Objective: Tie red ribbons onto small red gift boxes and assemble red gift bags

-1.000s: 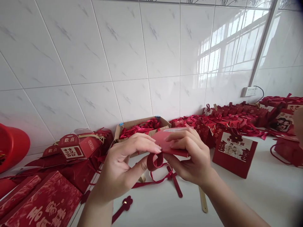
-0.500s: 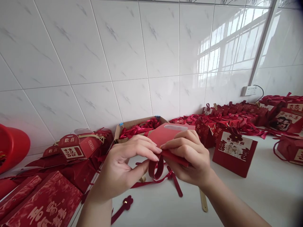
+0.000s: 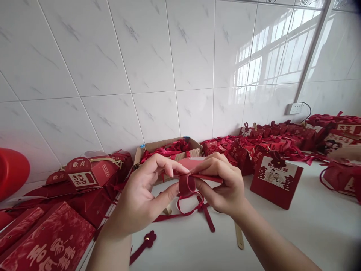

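Observation:
Both my hands are raised over the white counter [image 3: 296, 226], working on one flat red paper box blank [image 3: 194, 163]. My right hand [image 3: 222, 184] grips its near edge, fingers curled round it. My left hand [image 3: 143, 195] pinches a looped dark red strap [image 3: 186, 184] that curls down from the blank, thumb under, fingers above. A thin red ribbon [image 3: 188, 207] trails from it onto the counter.
An open cardboard box [image 3: 169, 148] full of red ribbons stands at the tiled wall. Several finished red gift boxes crowd the right, one large one [image 3: 275, 178] nearest. Flat red cartons [image 3: 47, 241] lie left. Loose straps [image 3: 146, 242] and a wooden stick [image 3: 239, 235] lie below my hands.
The red blank has tipped flatter, so less of its face shows. The strap loop has been curled tighter against its edge. The view shifted slightly downward.

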Tool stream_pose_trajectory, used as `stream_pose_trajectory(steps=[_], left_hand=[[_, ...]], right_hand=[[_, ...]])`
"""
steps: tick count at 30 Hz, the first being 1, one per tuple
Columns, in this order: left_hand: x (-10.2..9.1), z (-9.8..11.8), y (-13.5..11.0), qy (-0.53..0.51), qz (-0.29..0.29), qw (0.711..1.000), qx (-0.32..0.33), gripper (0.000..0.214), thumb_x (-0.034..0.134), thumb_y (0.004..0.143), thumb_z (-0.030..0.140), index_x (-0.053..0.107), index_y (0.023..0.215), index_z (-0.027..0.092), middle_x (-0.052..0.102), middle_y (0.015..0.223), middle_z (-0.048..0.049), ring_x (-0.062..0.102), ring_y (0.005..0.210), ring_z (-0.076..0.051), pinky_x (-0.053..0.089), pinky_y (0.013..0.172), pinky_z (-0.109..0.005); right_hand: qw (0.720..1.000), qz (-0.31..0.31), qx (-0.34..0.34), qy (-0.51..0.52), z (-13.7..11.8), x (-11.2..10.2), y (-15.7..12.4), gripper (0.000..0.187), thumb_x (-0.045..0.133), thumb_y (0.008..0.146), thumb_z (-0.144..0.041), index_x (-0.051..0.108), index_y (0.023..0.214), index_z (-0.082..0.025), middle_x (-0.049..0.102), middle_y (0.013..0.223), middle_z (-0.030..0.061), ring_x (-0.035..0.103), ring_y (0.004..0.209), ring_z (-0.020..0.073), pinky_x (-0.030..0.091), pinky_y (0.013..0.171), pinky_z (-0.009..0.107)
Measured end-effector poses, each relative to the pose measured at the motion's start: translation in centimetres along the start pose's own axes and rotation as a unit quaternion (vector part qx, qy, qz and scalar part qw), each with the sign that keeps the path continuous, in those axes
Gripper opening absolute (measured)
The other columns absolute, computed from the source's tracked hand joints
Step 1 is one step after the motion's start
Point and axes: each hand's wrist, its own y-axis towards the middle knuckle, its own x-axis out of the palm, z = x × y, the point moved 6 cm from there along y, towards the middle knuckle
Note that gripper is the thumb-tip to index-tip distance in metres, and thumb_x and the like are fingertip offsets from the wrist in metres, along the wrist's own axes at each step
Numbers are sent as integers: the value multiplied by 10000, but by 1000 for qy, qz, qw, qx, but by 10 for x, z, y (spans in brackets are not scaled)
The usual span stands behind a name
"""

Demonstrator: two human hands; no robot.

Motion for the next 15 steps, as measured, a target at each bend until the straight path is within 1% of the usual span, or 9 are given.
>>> stream_pose_trajectory(steps=[3,6,8,9,11,12,13,14,15], left_hand=[[1,-2,2,12,-3,1000,3,195,605,840,122,451,826,241,663,954,1,663,877,-147,562,684,-206],[2,-8,5,15,-13,1000,-5,204,609,835,124,440,841,239,643,956,0,655,780,-122,563,657,-201],[2,-13,7,22,-17,1000,-10,198,611,838,143,439,849,240,630,941,-1,645,754,-118,570,687,-217],[3,-16,8,33,-19,999,-13,187,615,840,159,447,855,240,624,928,-3,646,775,-126,574,726,-234],[3,-22,8,72,-20,997,-25,168,628,841,199,488,921,246,620,959,-17,644,914,-163,558,859,-285],[3,-24,8,98,-22,994,-35,204,635,841,222,506,996,254,618,1023,-29,625,1015,-184,529,940,-316],[3,-26,7,122,-23,991,-46,286,641,840,245,505,1090,267,605,1116,-41,586,1118,-202,490,1010,-343],[3,-27,7,143,-18,988,-57,384,645,840,264,480,1186,285,572,1217,-48,532,1208,-215,449,1063,-364],[2,-26,6,159,-10,985,-63,469,646,840,281,442,1262,305,531,1300,-47,483,1269,-222,418,1096,-378]], right_hand=[[999,3,45,16,6,4,-3,184,621,745,-86,527,678,-229,697,685,-6,567,612,162,430,597,334],[996,4,86,25,12,10,-6,193,620,733,-67,528,655,-219,707,713,1,565,619,155,443,611,324],[990,-8,135,40,20,15,-9,171,630,733,-93,538,653,-213,699,711,6,577,630,155,453,603,306],[984,-22,170,54,26,18,-10,156,641,735,-121,542,654,-211,689,700,5,582,627,154,457,587,294],[963,-54,251,86,38,23,-14,151,675,736,-196,545,659,-205,662,667,-3,586,604,150,457,541,268],[950,-66,290,96,44,23,-15,168,695,733,-237,546,665,-203,652,659,-6,587,593,148,457,522,259],[939,-68,322,100,51,21,-16,190,713,727,-274,546,674,-201,645,654,-8,589,586,149,456,508,255],[934,-56,341,91,57,16,-15,208,725,722,-300,547,685,-199,643,654,-8,593,587,152,459,507,257],[936,-28,343,71,63,8,-13,216,732,720,-313,550,699,-199,644,663,-3,601,601,158,469,524,265]])
